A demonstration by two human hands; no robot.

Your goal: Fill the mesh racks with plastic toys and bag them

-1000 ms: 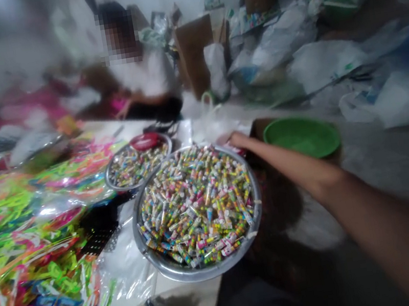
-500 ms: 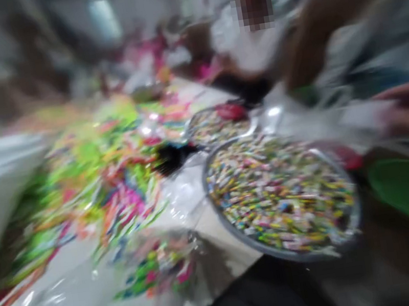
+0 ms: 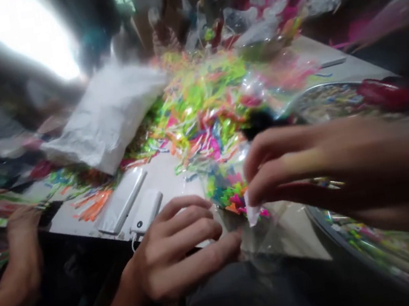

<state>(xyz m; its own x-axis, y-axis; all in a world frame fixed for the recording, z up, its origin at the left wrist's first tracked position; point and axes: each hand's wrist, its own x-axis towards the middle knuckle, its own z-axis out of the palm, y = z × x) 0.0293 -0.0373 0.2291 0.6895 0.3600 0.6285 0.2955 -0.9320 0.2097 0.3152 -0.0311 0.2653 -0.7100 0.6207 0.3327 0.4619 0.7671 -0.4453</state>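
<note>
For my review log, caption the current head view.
The left hand near a clear plastic bag of small multicoloured pieces; the blurred right hand holds a small white piece.

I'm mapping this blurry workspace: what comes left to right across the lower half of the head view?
Another person's hands, thin orange strips, white rectangular corded device, bare left hand, clear plastic bag of colourful pieces, bare right hand.

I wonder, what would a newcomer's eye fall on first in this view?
Probably the heap of neon strips across the table, with a large white bag lying at its left. Nearer, the blurred right hand holds a small white scrap by a clear bag of colourful pieces.
</note>
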